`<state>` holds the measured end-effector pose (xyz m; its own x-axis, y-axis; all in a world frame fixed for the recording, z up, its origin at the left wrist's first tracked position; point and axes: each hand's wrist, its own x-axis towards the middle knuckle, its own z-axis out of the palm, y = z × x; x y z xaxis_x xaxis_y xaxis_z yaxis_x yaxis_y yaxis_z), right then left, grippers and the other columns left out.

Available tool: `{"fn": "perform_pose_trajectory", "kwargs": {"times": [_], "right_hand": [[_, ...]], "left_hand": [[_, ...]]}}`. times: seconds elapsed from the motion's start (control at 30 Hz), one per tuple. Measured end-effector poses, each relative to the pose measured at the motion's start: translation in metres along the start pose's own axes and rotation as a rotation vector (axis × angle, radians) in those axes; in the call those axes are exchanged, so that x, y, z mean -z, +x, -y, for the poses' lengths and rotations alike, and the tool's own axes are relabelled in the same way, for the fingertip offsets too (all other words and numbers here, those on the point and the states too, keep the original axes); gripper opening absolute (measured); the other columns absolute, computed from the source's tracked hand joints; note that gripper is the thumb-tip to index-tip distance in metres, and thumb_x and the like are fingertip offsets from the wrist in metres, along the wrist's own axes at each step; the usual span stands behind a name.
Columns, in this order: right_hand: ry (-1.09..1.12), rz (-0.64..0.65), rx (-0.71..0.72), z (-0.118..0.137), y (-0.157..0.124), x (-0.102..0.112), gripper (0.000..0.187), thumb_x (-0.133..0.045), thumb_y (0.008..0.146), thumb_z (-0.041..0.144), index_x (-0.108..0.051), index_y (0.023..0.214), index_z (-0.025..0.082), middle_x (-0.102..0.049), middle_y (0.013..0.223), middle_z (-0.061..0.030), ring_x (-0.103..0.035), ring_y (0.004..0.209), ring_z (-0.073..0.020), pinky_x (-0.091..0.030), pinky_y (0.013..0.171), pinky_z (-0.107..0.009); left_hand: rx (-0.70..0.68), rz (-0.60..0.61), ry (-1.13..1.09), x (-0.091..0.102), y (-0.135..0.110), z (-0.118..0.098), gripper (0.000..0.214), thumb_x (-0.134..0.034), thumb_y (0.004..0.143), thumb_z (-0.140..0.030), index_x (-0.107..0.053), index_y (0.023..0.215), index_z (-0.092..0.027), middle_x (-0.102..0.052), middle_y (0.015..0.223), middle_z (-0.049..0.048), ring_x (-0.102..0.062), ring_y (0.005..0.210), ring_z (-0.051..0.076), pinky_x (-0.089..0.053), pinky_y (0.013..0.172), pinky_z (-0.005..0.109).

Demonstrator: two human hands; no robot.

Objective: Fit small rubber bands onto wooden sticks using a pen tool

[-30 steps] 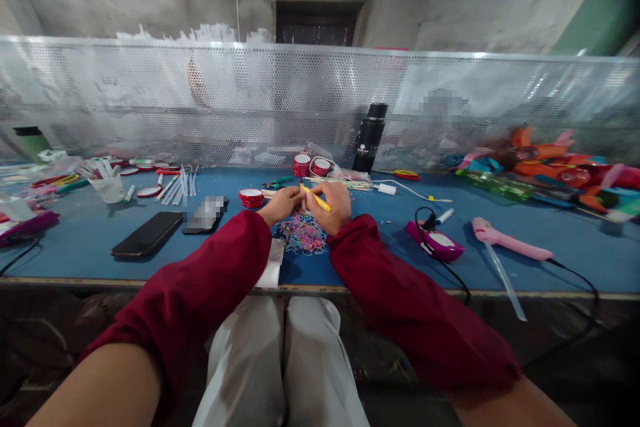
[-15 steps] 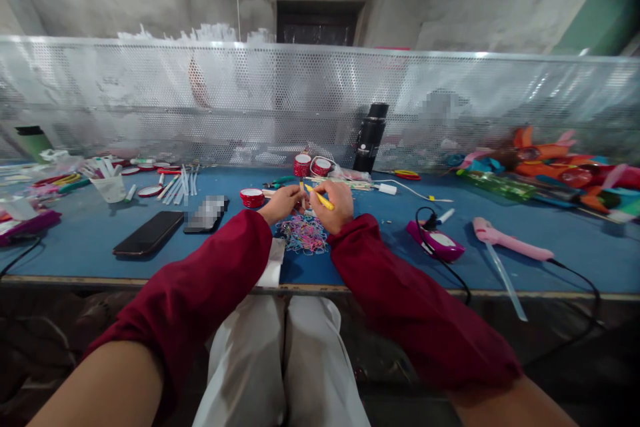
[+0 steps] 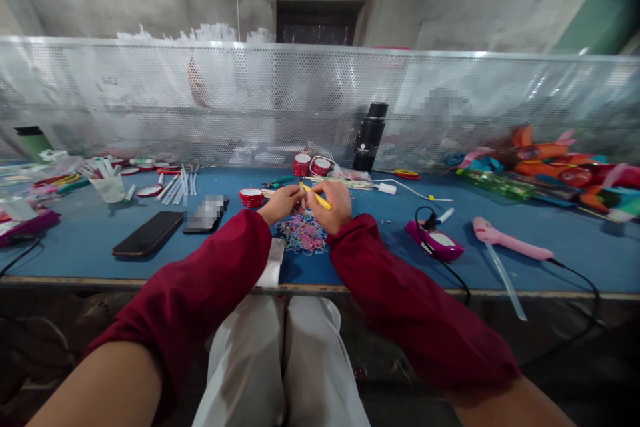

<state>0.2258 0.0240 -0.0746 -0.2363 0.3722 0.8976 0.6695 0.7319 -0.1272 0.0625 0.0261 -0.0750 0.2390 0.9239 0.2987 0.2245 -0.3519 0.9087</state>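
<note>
My left hand (image 3: 284, 203) pinches a narrow tan strip (image 3: 302, 195) that stands upright, like a flat wooden stick. In my right hand (image 3: 336, 205) is a yellow pen-like tool (image 3: 320, 198), gripped as one holds a pen. Its tip points up and left and meets or nearly meets the strip; contact is too small to make out. Just below both hands lies a loose pile of small coloured loops (image 3: 305, 235) on the blue table (image 3: 380, 240). A white sheet (image 3: 273, 263) lies partly under my left forearm.
Left are two phones (image 3: 149, 234), a red round roll (image 3: 251, 197), translucent sticks (image 3: 186, 183) and a white cup (image 3: 107, 187). A black bottle (image 3: 370, 138) stands behind. Right are a purple device (image 3: 435, 240), a pink glue gun (image 3: 513, 238) with cord, and orange items (image 3: 545, 167).
The yellow tool has shifted slightly left in my right hand, its tip closer to the strip. My left hand has hardly moved.
</note>
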Motion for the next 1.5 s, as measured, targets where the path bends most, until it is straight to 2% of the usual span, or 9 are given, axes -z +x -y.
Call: {"fn": "perform_pose_trajectory", "kwargs": {"times": [0.77, 1.5], "right_hand": [[0.022, -0.009, 0.009, -0.0001, 0.0009, 0.0006, 0.008, -0.06, 0.083, 0.028, -0.058, 0.077, 0.023, -0.067, 0.074, -0.0026, -0.059, 0.077, -0.0218, -0.039, 0.075, -0.037], [0.046, 0.008, 0.036, 0.0007, 0.0002, -0.0011, 0.006, -0.061, 0.082, 0.027, -0.058, 0.079, 0.023, -0.067, 0.076, -0.0027, -0.058, 0.076, -0.0211, -0.04, 0.075, -0.037]], "left_hand": [[-0.02, 0.009, -0.003, 0.0017, 0.0014, 0.0018, 0.021, -0.05, 0.091, -0.03, -0.053, 0.078, -0.014, -0.058, 0.065, -0.0002, -0.057, 0.055, 0.009, -0.038, 0.049, 0.018], [-0.025, 0.026, 0.026, 0.0018, 0.0021, 0.0025, 0.017, -0.047, 0.092, -0.021, -0.054, 0.078, -0.014, -0.057, 0.062, -0.0011, -0.057, 0.052, 0.008, -0.039, 0.048, 0.018]]}}
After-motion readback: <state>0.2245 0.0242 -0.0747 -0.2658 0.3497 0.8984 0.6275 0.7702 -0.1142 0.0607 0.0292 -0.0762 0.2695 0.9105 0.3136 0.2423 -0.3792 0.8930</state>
